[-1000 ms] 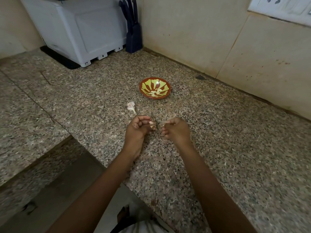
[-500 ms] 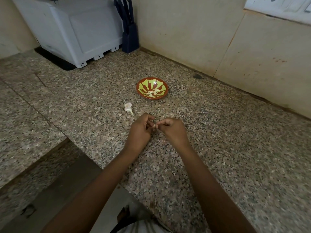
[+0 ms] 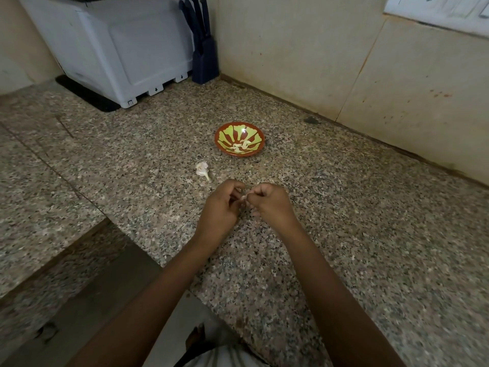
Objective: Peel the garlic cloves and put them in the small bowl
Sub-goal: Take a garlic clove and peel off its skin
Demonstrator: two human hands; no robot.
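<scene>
A small red bowl (image 3: 225, 151) with a green leaf pattern stands on the granite counter, with a few peeled pale cloves (image 3: 242, 147) lying inside. Just in front of it, my left hand (image 3: 221, 210) and my right hand (image 3: 272, 203) meet over the counter. Together their curled fingertips pinch one small garlic clove (image 3: 243, 198), of which only a pale tip shows. A remnant of the garlic head (image 3: 202, 169), white with a short stem, lies on the counter to the left of my hands.
A white appliance (image 3: 119, 49) and a dark blue knife block (image 3: 203, 59) stand at the back by the tiled wall. The counter edge (image 3: 169, 271) drops off at the lower left, with a step in the stone there.
My two hands were apart a second ago, the left one holding the clove. They have come together and now both pinch it. The view has shifted slightly.
</scene>
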